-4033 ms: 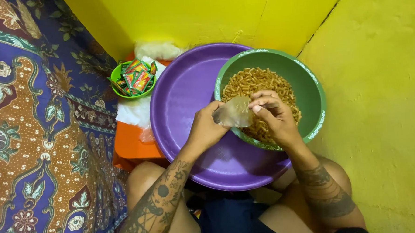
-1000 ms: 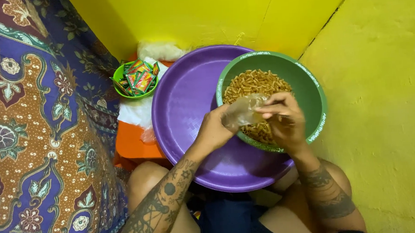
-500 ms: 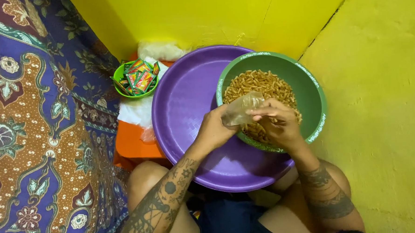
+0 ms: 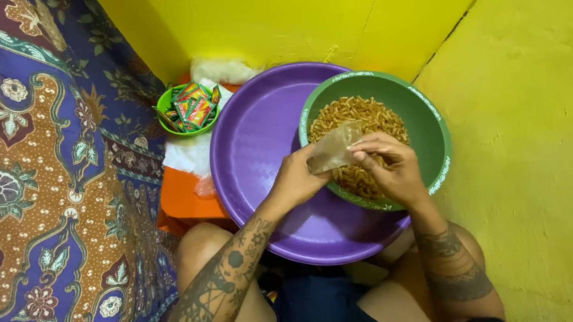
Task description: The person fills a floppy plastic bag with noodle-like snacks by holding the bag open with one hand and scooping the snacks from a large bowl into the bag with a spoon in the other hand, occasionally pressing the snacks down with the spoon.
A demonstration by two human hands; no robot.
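- Left hand [image 4: 298, 180] pinches the lower-left edge of a small clear plastic bag [image 4: 333, 149], centre of frame.
- Right hand [image 4: 390, 166] grips the bag's right side, fingers curled over its edge.
- Bag sits above the green bowl [image 4: 434, 119], which is full of brownish dry snack pieces [image 4: 362, 116].
- Green bowl rests inside the purple basin [image 4: 253, 137], right side.
- Upper left: small green bowl [image 4: 165, 102] of colourful sachets [image 4: 192, 107], beside an orange box [image 4: 184, 201].
- Patterned cloth [image 4: 48, 171] fills the left.
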